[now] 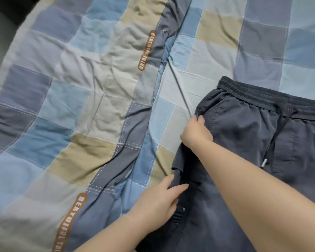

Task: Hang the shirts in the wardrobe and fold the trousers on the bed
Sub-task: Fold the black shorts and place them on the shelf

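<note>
Both gripping the dark trousers' (244, 142) left edge: right hand (196, 131) nearer waistband, left hand (160, 195) lower; fold rightward.

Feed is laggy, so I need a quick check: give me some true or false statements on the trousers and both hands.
1. The dark trousers lie on the bed. True.
2. The right hand grips the trousers' side edge near the pocket. True.
3. The left hand rests on the quilt, clear of the trousers. False: its fingers are on the trousers' edge.
4. The drawstring is missing. False: it hangs from the waistband.
</note>
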